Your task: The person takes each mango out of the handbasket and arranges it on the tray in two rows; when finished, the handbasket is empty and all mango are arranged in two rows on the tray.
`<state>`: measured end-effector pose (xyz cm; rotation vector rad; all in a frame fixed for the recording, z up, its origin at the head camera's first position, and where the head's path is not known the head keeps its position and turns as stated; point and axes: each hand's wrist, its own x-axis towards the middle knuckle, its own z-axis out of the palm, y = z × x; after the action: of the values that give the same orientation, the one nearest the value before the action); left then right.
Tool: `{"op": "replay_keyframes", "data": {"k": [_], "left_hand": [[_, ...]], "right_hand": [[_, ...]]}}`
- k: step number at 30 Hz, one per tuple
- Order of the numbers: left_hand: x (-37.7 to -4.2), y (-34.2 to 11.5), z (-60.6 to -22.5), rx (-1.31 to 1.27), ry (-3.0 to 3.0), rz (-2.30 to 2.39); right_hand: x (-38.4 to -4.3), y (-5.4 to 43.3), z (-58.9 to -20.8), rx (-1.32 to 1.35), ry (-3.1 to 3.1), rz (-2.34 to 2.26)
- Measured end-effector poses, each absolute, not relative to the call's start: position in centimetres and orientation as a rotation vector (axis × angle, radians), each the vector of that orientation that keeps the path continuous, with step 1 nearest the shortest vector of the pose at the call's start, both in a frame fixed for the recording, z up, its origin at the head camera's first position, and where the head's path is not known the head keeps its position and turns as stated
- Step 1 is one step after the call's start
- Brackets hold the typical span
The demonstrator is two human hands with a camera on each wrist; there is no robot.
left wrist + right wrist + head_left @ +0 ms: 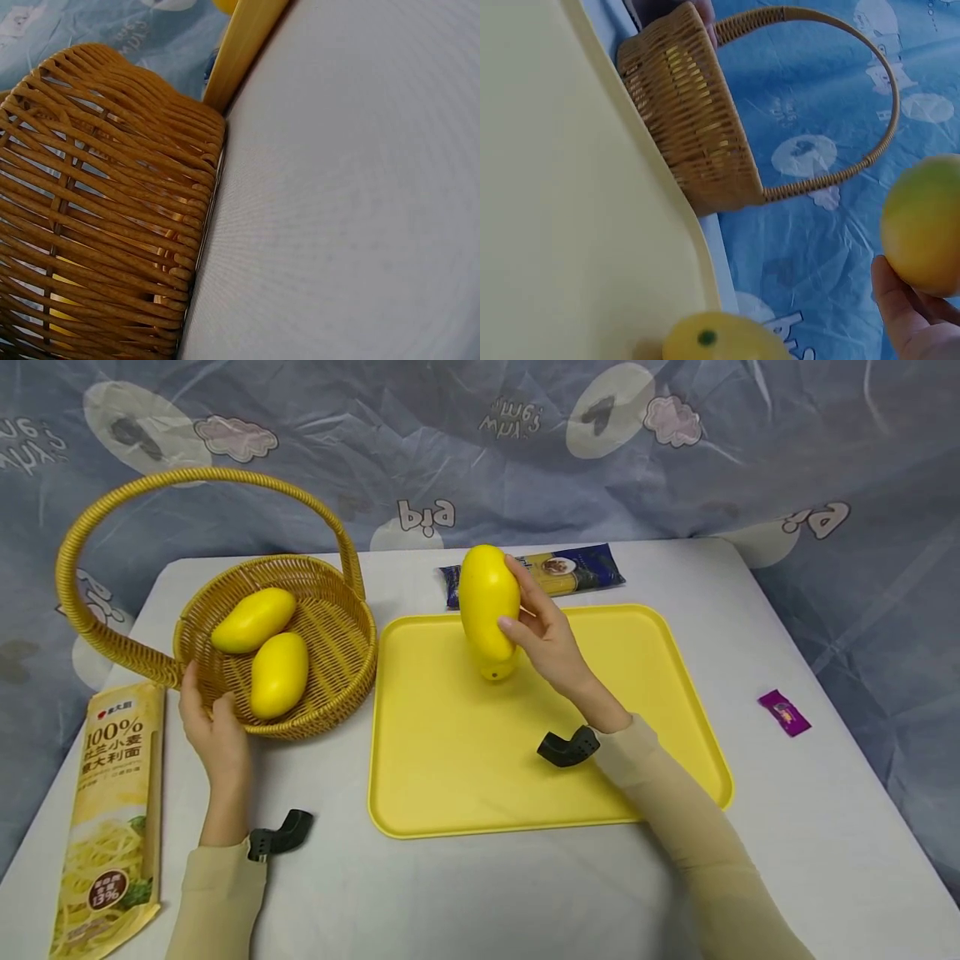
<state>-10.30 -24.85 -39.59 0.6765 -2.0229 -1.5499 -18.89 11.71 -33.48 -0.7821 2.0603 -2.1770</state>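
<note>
A yellow mango (486, 602) is held up over the yellow tray (442, 768), pinched between the thumb and fingers of my right hand (551, 643). In the right wrist view that mango (922, 225) hangs well above the tray, while a second mango (727, 339) lies on it. The head view shows only the lower end of this second mango (497, 672), behind the held one. My left hand (217, 739) grips the near-left rim of the wicker basket (330, 710), by the foot of its handle. Inside sit two mangoes, one farther back (255, 620) and one nearer (280, 675).
Left of the basket lies a long spaghetti pack (112, 818). A dark blue pasta pack (592, 568) is behind the tray, and a small purple packet (784, 712) lies to its right. A blue-grey patterned cloth (480, 460) hangs behind the white table (337, 893).
</note>
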Motion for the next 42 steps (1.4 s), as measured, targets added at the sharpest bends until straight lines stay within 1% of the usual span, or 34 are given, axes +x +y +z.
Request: {"op": "replay_keyframes", "data": {"k": [9,19,34,42], "left_hand": [[-10.3,-24.8,-39.5,0.662,-2.019,-1.543],[-10.1,-24.8,-39.7,0.657,-2.029,-1.541],[-10.1,-24.7,-39.6,0.665,-2.009,-1.557],[-10.1,-24.7,-39.6,0.663,-2.015,-1.549]], "right_hand": [[-19.1,15.2,-34.6,-0.616,2.156,-2.179],[-20.0,17.7,-36.4,-0.485,2.286,-2.014],[-21.5,18.8,-38.8,-0.227,2.385,-1.805],[-21.9,19.0,-39.2,-0.179,2.509,-1.686]]}}
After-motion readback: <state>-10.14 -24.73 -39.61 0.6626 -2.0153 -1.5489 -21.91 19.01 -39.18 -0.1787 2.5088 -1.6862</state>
